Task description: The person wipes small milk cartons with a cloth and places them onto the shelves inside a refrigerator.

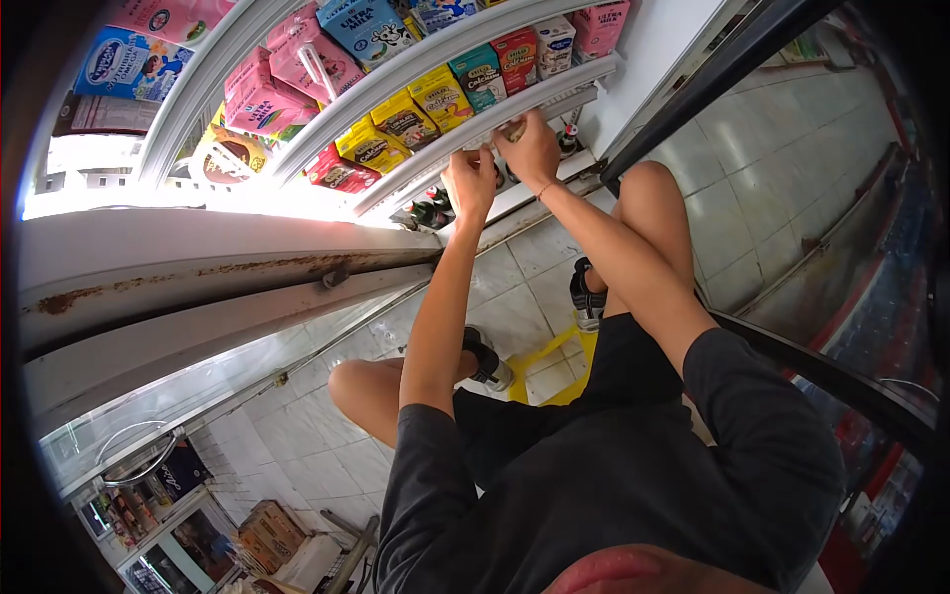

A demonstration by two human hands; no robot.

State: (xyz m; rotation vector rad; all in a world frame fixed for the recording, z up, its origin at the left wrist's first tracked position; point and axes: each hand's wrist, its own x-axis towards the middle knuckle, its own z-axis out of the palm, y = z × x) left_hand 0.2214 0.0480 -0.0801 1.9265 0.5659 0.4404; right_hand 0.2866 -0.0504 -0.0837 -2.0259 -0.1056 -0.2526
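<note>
Shelf strip: the white edge strip [421, 168] is running across the upper middle of the frame, just below the carton row, and both hands are working right at it.
Left hand: the left hand [470, 184] is sitting half closed at the strip, thumb and fingertips bunching near each other; whether they are pinching anything, I cannot tell.
Right hand: and here's the right hand [527, 150], just right of it and a little higher, fingers bending in at the strip. Something small and pale is showing by the fingertips — too small to name, and I cannot tell how firm any hold is.
Carton row: the yellow cartons [440, 97] and the green carton [479, 77] are standing close behind, so pressing lightly along the strip is looking wiser than pushing inward.
Bottles below: dark bottles [427, 215] are showing under the strip, so keeping knuckles high is probably paying off.
Balance: two hands are sitting near each other — one steadying, one doing the fine work would be suiting this spot.
</note>
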